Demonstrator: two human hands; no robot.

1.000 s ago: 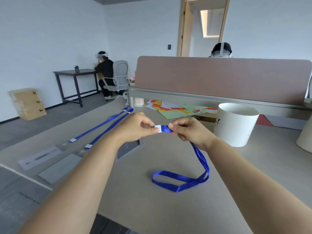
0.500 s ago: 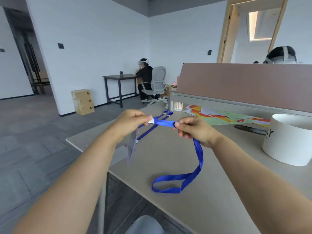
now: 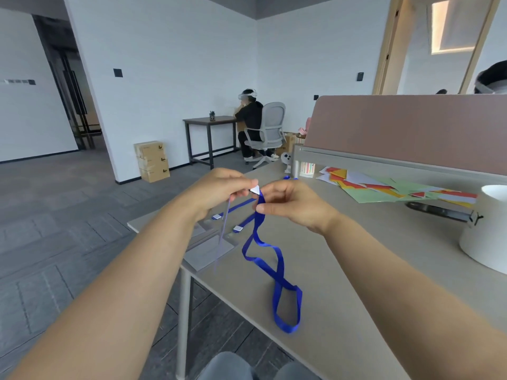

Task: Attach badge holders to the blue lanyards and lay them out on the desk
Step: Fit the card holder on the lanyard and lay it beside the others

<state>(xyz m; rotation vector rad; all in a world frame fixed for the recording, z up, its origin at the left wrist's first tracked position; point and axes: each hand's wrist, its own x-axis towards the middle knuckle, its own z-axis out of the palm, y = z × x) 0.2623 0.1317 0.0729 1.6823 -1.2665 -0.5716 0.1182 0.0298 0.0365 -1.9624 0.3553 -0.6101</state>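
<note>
My left hand (image 3: 216, 192) pinches the white clip end (image 3: 255, 190) of a blue lanyard (image 3: 274, 267) and a clear badge holder (image 3: 221, 237), which hangs edge-on below the hand. My right hand (image 3: 290, 205) pinches the lanyard strap just right of the clip. The strap drops from my hands and lies twisted in a loop on the beige desk (image 3: 343, 283). Beyond my hands, two more blue lanyards (image 3: 241, 223) with clear badge holders (image 3: 208, 252) lie flat near the desk's left edge.
A white round container (image 3: 485, 231) stands at the right. Coloured paper sheets (image 3: 384, 187) lie in front of a pink partition (image 3: 411, 130). The desk's left edge and corner (image 3: 131, 223) drop to the grey floor. A person sits at a far table (image 3: 208, 122).
The view has swung further left. My hands have turned the clip end, the badge holder now hangs edge-on, and the strap's loop on the desk has twisted into a figure eight.
</note>
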